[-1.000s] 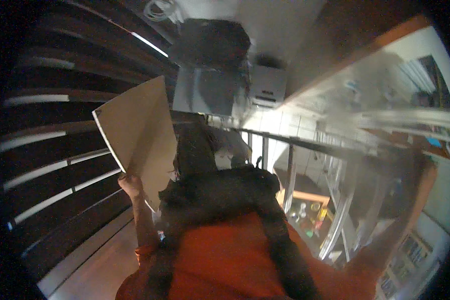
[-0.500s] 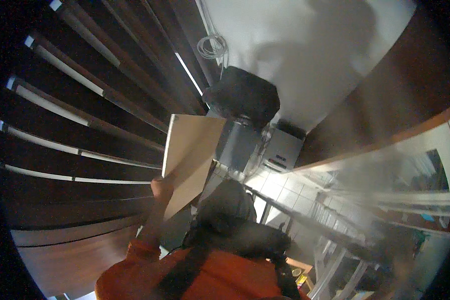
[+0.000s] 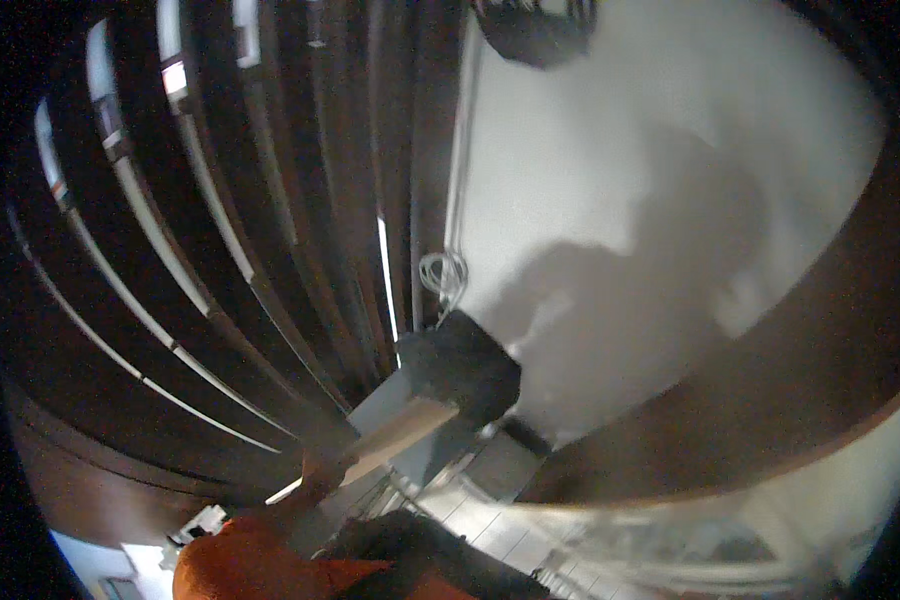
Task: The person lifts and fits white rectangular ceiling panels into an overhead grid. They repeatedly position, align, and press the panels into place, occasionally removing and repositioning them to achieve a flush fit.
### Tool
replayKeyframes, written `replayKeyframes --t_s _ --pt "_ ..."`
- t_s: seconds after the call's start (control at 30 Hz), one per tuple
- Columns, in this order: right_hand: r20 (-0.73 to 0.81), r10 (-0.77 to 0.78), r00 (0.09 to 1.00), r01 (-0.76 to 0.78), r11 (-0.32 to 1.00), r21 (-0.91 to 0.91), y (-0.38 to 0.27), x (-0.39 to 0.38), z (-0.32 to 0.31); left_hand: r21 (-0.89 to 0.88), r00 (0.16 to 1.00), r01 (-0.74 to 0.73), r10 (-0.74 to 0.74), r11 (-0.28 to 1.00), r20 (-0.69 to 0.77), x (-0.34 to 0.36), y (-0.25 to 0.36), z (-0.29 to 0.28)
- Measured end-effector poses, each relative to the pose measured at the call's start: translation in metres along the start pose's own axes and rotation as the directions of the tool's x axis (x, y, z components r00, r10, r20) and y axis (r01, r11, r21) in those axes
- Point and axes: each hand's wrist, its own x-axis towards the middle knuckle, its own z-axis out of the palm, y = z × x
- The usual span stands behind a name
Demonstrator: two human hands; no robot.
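My left hand (image 3: pixel 322 474) is closed on a flat tan board (image 3: pixel 398 437), which looks like cardboard or thin panel. The board is seen almost edge-on and tilts up to the right. Dim light and blur hide the single fingers. Beyond the board's far end stands a dark, boxy, black-topped object (image 3: pixel 467 365) on a grey box-like unit (image 3: pixel 425 455). My right hand is outside the picture.
Dark slats (image 3: pixel 270 200) with pale strips between them fill the left side. A coiled cable (image 3: pixel 444 273) hangs by the white wall (image 3: pixel 590 190). A brown wooden panel (image 3: pixel 770 370) curves along the right. Pale floor tiles (image 3: pixel 485 530) show below.
The view has tipped up, so more slats and wall show. The board, broad face visible before, now appears narrow and lower, still in my left hand.
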Motion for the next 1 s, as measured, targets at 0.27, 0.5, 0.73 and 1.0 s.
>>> replayKeyframes --t_s 0.27,0.5,0.73,1.0 --pt "0.055 -0.039 0.998 0.04 0.999 -0.019 -0.077 0.041 -0.023 -0.14 0.999 -0.042 0.037 0.989 -0.038 -0.066 0.021 -0.092" --pt "0.081 0.004 0.997 -0.001 0.999 -0.04 -0.094 0.038 -0.037 -0.196 0.997 0.083 -0.082 0.977 0.016 -0.072 0.006 -0.095" --pt "0.086 0.072 0.994 -0.064 0.994 -0.085 -0.092 0.018 -0.038 -0.274 0.987 0.148 -0.16 0.95 -0.023 -0.086 0.017 -0.134" --pt "0.089 0.144 0.986 -0.131 0.982 -0.135 -0.078 -0.001 -0.03 -0.392 0.94 -0.071 -0.07 0.917 -0.334 -0.098 0.011 -0.133"
